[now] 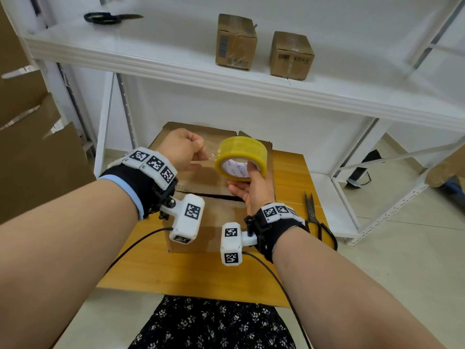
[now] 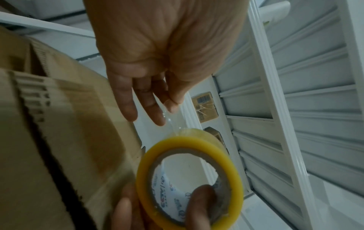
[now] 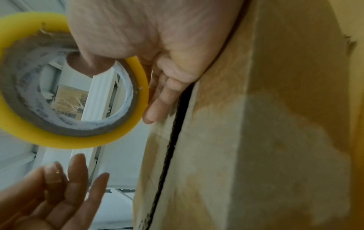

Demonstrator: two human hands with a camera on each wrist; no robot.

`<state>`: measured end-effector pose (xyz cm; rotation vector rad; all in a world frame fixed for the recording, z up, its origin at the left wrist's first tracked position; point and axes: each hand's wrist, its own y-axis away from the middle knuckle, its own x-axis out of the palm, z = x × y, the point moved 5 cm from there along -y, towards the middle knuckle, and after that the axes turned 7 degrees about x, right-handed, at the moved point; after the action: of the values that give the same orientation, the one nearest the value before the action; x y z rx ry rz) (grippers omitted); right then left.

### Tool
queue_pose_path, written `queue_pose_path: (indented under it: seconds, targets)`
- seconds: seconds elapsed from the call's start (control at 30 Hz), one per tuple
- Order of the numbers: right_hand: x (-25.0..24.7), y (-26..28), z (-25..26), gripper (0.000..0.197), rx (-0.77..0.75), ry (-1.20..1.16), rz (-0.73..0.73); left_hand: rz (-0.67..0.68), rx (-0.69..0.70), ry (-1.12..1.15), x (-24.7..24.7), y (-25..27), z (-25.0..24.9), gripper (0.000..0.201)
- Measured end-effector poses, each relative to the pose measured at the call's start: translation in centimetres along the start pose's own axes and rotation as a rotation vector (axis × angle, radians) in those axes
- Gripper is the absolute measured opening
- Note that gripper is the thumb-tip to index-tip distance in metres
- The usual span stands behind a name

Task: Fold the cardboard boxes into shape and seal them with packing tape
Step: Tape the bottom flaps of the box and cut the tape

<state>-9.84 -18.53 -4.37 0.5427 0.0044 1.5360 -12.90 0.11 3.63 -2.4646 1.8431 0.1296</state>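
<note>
Yellow packing tape roll sits in the right hand, thumb hooked through its core; the left hand pinches the clear free tape end between curled fingers. Beneath both lies the cardboard box, flaps meeting at a dark seam, on the wooden bench. Scissors lie at 3 o'clock. A white shelf at 12 o'clock carries two sealed boxes. Pale tile floor surrounds.

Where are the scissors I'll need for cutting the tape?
Head view: scissors lie on the wooden table, right of the cardboard box, beside the right wrist.
</note>
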Motion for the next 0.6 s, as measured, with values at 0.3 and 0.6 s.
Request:
queue_pose_path:
  seconds: [0.3,0.6]
  targets:
    - [0.4,0.7,-0.2,0.015,0.005,0.073,0.032,-0.041,-0.140,0.086,-0.7,0.5,4.7,0.014]
    - [1.5,0.0,0.1,0.024,0.047,0.245,-0.037,0.052,-0.173,0.225,-1.9,0.8,7.2,0.024]
